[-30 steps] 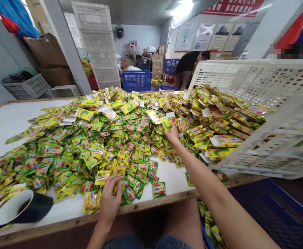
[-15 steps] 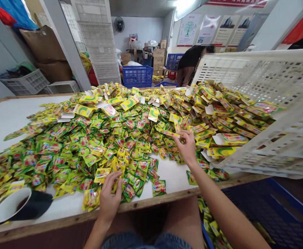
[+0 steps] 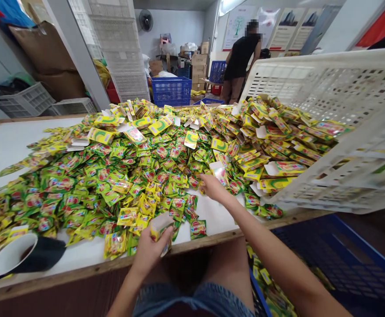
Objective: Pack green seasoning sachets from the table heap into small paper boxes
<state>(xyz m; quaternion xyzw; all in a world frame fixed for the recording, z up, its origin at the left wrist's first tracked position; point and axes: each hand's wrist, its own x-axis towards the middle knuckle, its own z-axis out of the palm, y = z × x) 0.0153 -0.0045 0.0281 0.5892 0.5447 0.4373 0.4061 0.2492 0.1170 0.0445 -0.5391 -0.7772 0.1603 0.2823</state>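
Sachets (image 3: 96, 189), green and yellow, lie heaped over the white bench (image 3: 188, 239), from its left part towards its right end. A mug (image 3: 27, 257), white inside and dark outside, with dark liquid in it, stands by the front left corner. Beyond the back edge, on the left, rises a stack of white crates (image 3: 119, 53). The left hand (image 3: 149, 251) is closed around a small carton (image 3: 161, 225), yellow with a pale face, holding it over the front edge, near the middle. A blue basket (image 3: 171, 89) stands past the back edge. The right hand (image 3: 212, 187) reaches in, palm down, with its fingertips at the sachets right of the middle; whether it grips one, I cannot tell. Just beyond it lies an open carton (image 3: 220, 171) with a white flap. Past the back edge, further right, a person in a dark top (image 3: 241, 59) stands. Yellow cartons (image 3: 278, 136) are piled towards the right end, at a tilted white crate (image 3: 347, 163). Below the front edge on the right is a blue crate (image 3: 350, 255), with more packets (image 3: 271, 286) beside it
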